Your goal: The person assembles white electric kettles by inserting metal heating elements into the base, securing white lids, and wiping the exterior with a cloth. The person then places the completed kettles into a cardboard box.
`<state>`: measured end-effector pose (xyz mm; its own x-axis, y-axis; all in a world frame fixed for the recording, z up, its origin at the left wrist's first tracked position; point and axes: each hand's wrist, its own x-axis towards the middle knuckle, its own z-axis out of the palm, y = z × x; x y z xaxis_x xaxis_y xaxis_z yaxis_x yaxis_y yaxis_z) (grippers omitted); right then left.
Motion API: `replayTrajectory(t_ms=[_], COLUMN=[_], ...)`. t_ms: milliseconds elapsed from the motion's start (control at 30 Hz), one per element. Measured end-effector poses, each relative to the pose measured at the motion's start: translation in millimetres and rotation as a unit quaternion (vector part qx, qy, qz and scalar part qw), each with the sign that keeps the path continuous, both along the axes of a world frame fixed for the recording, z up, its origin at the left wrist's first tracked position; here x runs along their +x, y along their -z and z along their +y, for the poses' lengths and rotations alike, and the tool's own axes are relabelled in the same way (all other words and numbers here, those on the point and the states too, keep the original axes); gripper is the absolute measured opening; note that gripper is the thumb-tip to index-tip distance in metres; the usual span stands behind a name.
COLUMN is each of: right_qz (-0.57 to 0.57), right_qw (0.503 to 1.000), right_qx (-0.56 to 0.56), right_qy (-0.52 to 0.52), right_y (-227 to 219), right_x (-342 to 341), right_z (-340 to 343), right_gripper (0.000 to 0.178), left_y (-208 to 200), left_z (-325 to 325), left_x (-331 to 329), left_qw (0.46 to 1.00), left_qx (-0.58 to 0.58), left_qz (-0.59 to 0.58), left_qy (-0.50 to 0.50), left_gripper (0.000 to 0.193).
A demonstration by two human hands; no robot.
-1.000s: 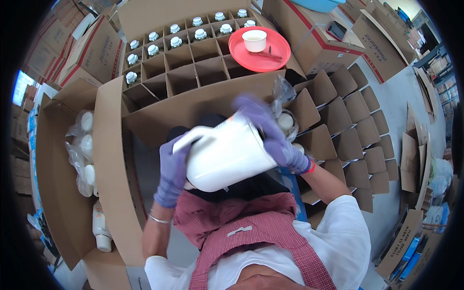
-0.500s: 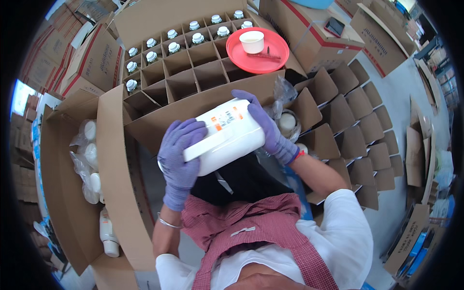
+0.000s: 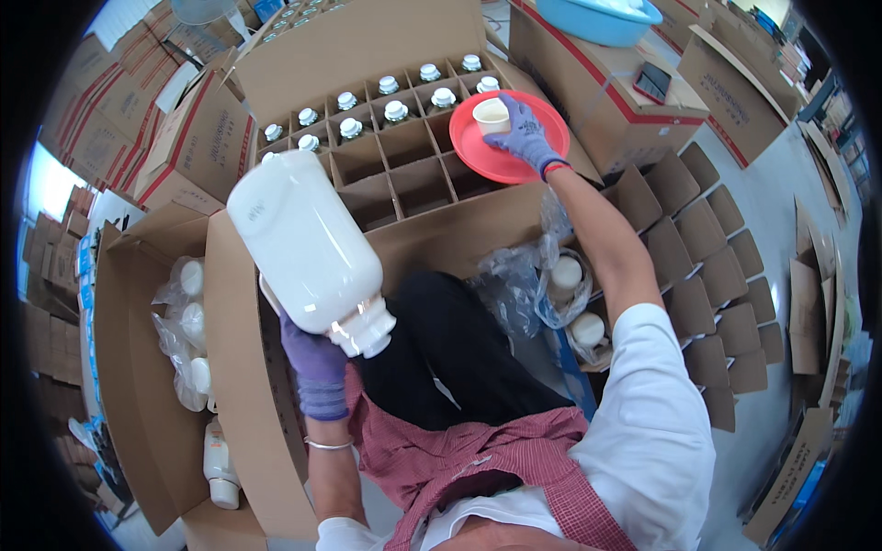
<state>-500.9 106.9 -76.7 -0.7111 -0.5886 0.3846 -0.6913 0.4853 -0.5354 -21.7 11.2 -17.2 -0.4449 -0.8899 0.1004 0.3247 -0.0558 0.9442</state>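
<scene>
A large white plastic jug (image 3: 308,243) hangs tilted over my lap, its capped neck pointing down to the lower right. My left hand (image 3: 314,358) is closed beneath it on the handle side; the jug hides most of the fingers. On the far side, my right hand (image 3: 525,138) reaches over a red round plate (image 3: 478,165), with thumb and fingers around a small white cup (image 3: 492,116). The plate rests on the divided carton (image 3: 386,179), which holds several clear bottles with white caps (image 3: 396,112).
An open carton (image 3: 138,386) at the left holds white jugs, some in plastic bags. Bagged white jugs (image 3: 566,273) stand at the right, beside cardboard dividers (image 3: 712,303). Behind are a phone (image 3: 652,83) on a closed carton and a blue basin (image 3: 602,20).
The jug was held level in both hands and now tilts neck-down in my left hand alone. My right hand has left it, moved up and away to the plate, and taken hold of the cup.
</scene>
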Motion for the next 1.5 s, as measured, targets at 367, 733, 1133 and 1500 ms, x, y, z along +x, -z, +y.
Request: replayTrajectory(t_ms=[367,733,1133,1500], right_qz=[0.211,0.242,-0.114,-0.001], right_qw=[0.938,0.915,0.930,0.940], right_qx=[-0.062,0.105,-0.268,-0.281], right_qy=[-0.268,-0.304,-0.224,-0.193], right_y=[-22,72,2,-14], right_x=[173,212,273,335], right_z=[34,17,87,76], right_gripper=[0.043,0.025,0.033,0.083], left_y=[38,89,20,5], left_z=[-17,-23,55,72], left_x=[-114,-135,-102,-74], left_qw=[0.893,0.894,0.938,0.961], left_qx=[0.332,0.360,0.270,0.218], left_qz=[0.294,0.264,0.215,0.171], left_qy=[0.071,0.035,0.012,0.013], left_gripper=[0.052,0.051,0.049,0.059])
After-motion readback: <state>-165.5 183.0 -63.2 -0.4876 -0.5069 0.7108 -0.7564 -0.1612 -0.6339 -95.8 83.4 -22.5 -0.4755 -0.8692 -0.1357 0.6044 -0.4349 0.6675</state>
